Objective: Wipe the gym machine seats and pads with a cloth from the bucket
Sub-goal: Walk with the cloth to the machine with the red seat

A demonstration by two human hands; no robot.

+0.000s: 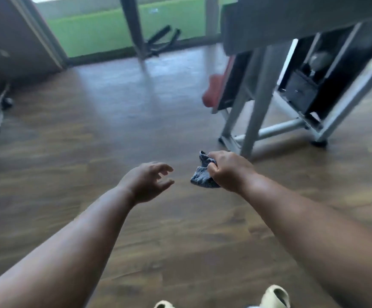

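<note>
Two bare arms out over wood floor (105, 121). Right hand (229, 172) grips crumpled blue-grey cloth (202, 177), bunched, hanging below fist. Left hand (147, 181) empty, fingers loosely spread. Gym machine (269, 90) nearby.

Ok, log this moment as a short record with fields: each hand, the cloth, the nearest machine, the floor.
left hand: left hand, fingers loosely spread, holds nothing
right hand: right hand grips the crumpled blue-grey cloth
cloth: bunched, held above the floor, touching no machine
machine: grey metal-framed gym machine ahead on the right, blurred
floor: brown wood-pattern floor
bucket: not visible
</note>
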